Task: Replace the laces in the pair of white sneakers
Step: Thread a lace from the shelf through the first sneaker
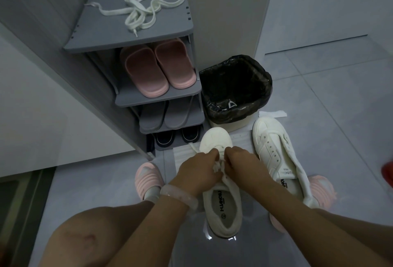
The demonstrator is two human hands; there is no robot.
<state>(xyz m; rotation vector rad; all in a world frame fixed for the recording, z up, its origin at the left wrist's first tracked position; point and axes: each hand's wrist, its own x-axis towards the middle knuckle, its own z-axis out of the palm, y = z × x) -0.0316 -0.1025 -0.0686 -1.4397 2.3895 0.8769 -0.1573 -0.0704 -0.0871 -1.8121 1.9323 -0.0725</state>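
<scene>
Lacing is under way on the near sneaker (221, 200), centred on the floor. Left hand (197, 171) and right hand (242, 164) both pinch its lace (217, 168) at the eyelets. Next: thread the following eyelet pair. Second sneaker (276, 156) lies unlaced alongside.

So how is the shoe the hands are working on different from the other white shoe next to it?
The sneaker under the hands has a lace in it, which the left hand and right hand pinch. The other sneaker shows bare eyelets and no lace. The first points straight ahead between the feet; the second lies angled, untouched, beside the bin. Both are white with printed insoles.
</scene>
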